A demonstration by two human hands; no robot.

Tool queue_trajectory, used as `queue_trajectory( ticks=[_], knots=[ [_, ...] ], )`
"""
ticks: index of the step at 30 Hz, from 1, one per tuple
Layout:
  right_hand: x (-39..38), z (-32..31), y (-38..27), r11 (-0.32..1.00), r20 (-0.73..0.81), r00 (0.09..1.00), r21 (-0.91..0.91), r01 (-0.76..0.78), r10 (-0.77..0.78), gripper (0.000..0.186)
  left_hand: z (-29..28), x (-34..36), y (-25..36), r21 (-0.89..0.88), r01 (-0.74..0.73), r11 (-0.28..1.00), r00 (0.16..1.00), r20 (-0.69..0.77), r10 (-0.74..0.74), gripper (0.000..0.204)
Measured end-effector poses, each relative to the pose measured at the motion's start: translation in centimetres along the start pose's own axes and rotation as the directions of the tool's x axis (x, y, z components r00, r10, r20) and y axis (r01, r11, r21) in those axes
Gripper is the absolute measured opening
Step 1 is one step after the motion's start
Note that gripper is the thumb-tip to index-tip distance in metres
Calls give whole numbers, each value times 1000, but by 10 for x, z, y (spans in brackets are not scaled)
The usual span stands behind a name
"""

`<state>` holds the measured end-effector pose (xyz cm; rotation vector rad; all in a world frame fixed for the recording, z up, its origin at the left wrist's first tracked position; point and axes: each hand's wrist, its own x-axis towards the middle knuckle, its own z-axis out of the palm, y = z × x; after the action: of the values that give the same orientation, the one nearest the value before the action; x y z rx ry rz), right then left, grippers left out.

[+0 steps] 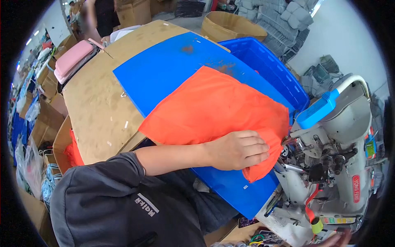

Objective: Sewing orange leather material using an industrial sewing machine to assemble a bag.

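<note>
A bright orange cloth piece (210,107) lies over the blue board, its right edge close to the sewing machine's needle area. My left hand (238,150) rests on the cloth near its lower right corner, palm down, fingers lying flat on it. At the lower right rim, only part of my right hand (339,238) shows, blurred, beside the base of the grey sewing machine (349,177). What its fingers do is not visible. An orange strip (310,203) hangs by the machine, above a yellow-green round piece (316,226).
A blue lamp head (317,110) on a white bent arm stands over the machine. Behind the board is a blue plastic crate (267,61). Farther back are a cardboard box (230,26) and stacked grey bundles. Scissors (257,238) lie at the lower edge. A person stands far back.
</note>
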<state>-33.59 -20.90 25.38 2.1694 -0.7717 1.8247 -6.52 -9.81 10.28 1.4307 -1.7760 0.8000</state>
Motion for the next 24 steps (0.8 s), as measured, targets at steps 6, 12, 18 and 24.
queue_trajectory(
  ticks=[6,12,18,24],
  knots=[
    [-119,84,-52,242,898,297,225,-944,324,40,9,8,-3,32,9,999,1000,22,-10,28],
    [-132,112,-64,138,871,318,287,-948,374,32,7,6,-3,75,54,996,998,27,-56,29],
    [-130,114,-70,31,861,286,301,-953,422,33,13,6,-9,82,60,995,997,38,-63,30],
    [-132,113,-71,142,840,319,286,-948,438,34,15,3,-10,69,68,995,996,55,-72,33]
  ],
)
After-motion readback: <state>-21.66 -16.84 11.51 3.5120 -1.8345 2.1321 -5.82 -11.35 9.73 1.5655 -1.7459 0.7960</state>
